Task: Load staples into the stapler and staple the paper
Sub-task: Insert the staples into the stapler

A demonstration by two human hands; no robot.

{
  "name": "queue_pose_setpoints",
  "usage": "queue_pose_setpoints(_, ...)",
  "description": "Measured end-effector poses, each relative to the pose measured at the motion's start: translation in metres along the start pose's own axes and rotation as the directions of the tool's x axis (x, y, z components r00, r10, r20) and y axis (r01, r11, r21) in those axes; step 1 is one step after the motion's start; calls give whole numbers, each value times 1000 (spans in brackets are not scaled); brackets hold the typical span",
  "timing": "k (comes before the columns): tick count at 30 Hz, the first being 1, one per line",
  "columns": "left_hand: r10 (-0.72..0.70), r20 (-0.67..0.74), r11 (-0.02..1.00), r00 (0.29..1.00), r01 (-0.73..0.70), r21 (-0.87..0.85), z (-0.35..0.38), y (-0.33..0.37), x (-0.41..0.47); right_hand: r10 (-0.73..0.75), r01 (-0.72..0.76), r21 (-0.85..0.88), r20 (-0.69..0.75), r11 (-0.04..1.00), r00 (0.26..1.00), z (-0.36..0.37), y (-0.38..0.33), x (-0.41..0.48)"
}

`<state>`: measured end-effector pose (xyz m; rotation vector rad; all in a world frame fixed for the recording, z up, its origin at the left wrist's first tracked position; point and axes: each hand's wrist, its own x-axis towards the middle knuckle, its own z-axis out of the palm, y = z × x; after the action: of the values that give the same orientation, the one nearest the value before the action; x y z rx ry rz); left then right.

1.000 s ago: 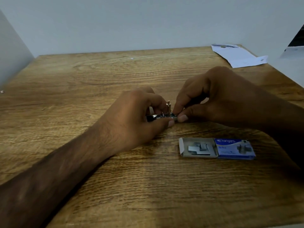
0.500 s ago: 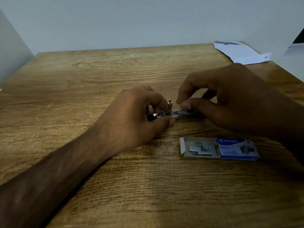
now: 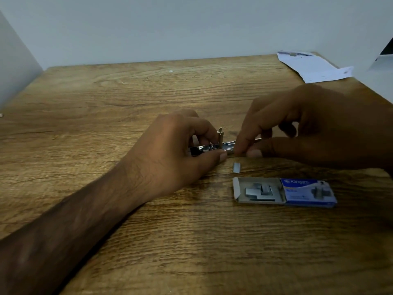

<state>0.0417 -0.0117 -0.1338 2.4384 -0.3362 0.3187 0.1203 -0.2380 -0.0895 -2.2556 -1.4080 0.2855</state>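
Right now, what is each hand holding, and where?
Left hand grips one end of the stapler; right hand pinches the other end.

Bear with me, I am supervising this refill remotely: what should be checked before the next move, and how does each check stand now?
1. Steady hold: left hand grips the stapler on the table: ok.
2. Opened: a metal part stands upright from it: ok.
3. Load seated: right hand pinches the stapler's front end, hiding it: cannot tell.
4. No strays: a loose staple strip lies on the table between stapler and staple box: not ok.
5. Spares ready: staple box open, strips showing: ok.
6. Within reach: paper lies at the far right corner, away from both hands: not ok.
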Motion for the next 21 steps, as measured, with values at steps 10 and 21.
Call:
queue_pose_setpoints(10,7,4,1000,1000,-7,7,0,0,0,10,0,-86,108,996,994,15,-12,5)
queue_pose_setpoints(21,17,0,1000,1000,-17,2,0,0,-1,87,-71,-179,85,981,993,13,-23,4)
